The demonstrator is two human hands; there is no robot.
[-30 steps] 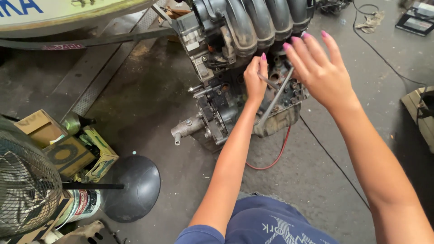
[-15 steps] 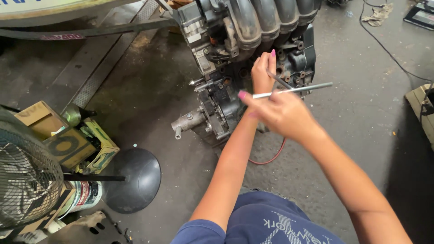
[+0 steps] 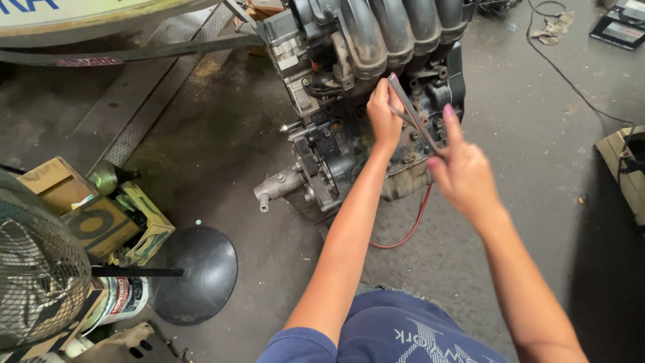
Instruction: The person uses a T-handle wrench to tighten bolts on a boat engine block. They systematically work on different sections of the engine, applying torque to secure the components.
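Your left hand (image 3: 384,114) presses closed against the grimy grey engine block (image 3: 349,128) on the floor, while your right hand (image 3: 463,171) grips the slim steel wrench handle (image 3: 411,114), slanting up-left between them

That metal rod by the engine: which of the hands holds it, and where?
Both hands: the right hand pinches the metal rod near its lower end, and the left hand steadies its middle against the engine.

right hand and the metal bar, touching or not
Touching. The head view shows the right hand with its fingers closed around the lower end of the metal bar, which slants up across the engine.
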